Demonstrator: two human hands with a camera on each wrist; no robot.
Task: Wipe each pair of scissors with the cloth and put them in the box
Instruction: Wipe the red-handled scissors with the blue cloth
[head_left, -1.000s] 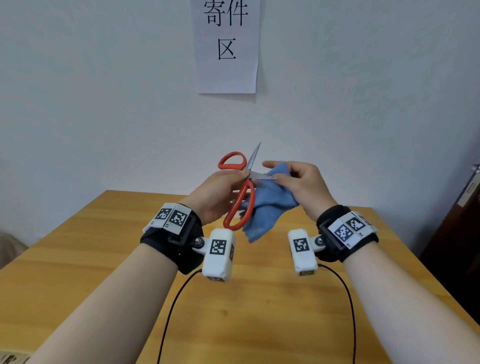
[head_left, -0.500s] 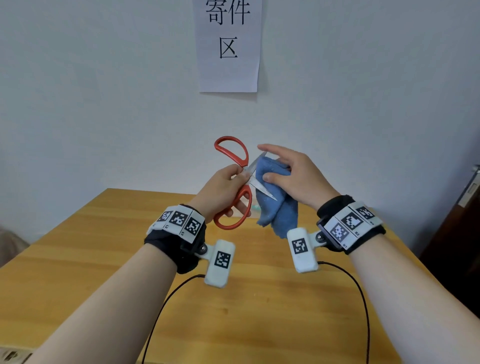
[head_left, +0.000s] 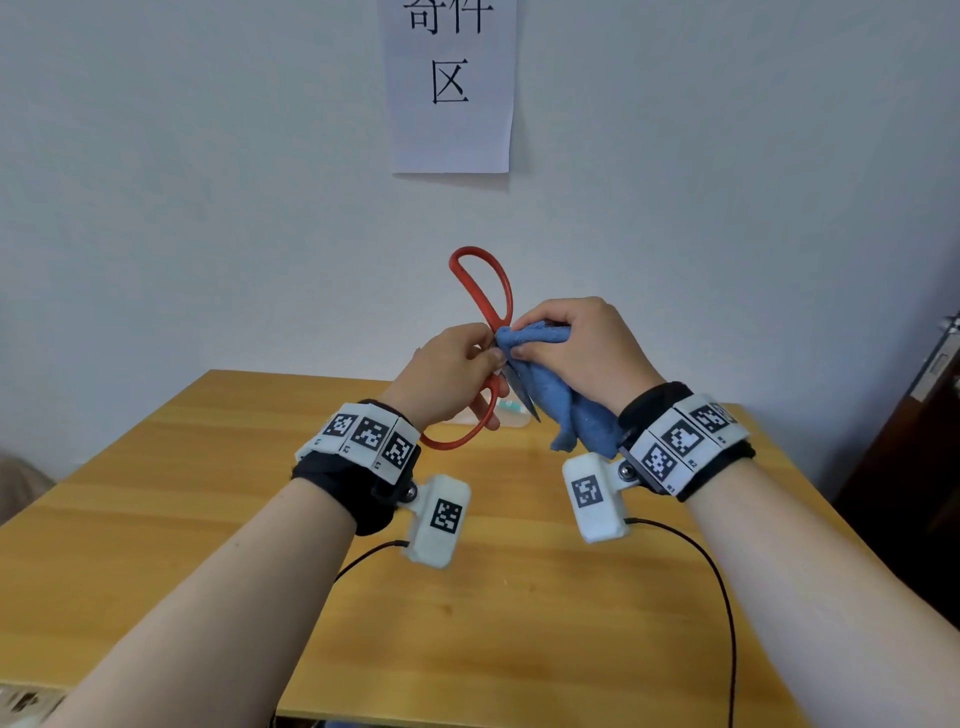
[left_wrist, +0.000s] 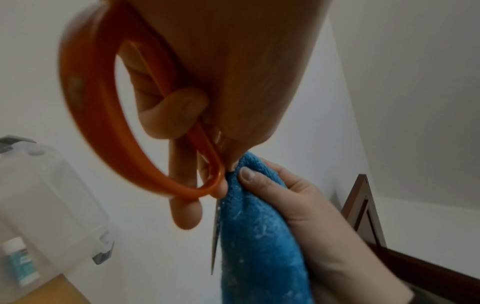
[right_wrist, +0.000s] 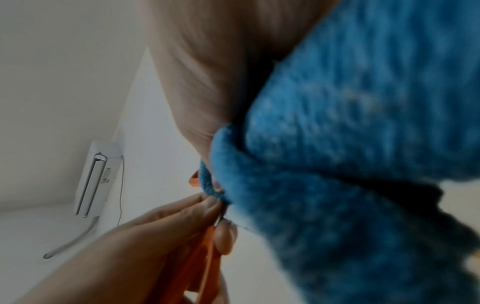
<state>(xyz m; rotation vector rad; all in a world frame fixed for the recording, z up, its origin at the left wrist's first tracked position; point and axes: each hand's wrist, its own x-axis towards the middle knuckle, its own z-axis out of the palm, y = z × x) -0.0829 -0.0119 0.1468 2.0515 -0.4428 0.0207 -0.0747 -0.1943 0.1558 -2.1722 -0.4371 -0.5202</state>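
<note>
Red-handled scissors (head_left: 480, 293) are held in the air above the wooden table (head_left: 467, 597). My left hand (head_left: 449, 371) grips them near the pivot, one handle loop pointing up, the other (left_wrist: 85, 107) down past my fingers. My right hand (head_left: 576, 353) holds the blue cloth (head_left: 566, 410) bunched around one blade. The other blade (head_left: 522, 395) pokes out bare, pointing down. In the left wrist view the cloth (left_wrist: 259, 236) hangs beside the thin blade edge (left_wrist: 215, 236). The cloth (right_wrist: 350, 164) fills the right wrist view, my left hand (right_wrist: 155, 242) below it.
A clear plastic box (left_wrist: 46, 195) with a grey latch stands by the wall, a small white bottle (left_wrist: 19, 263) with a teal label beside it. A paper sign (head_left: 451, 83) hangs on the wall. Dark wooden furniture (head_left: 914, 467) is at the right. Two cables (head_left: 722, 587) trail over the table.
The scissors have turned so the handles stand more upright and the blades point down. My right hand has closed the cloth over a blade, and both hands have risen slightly.
</note>
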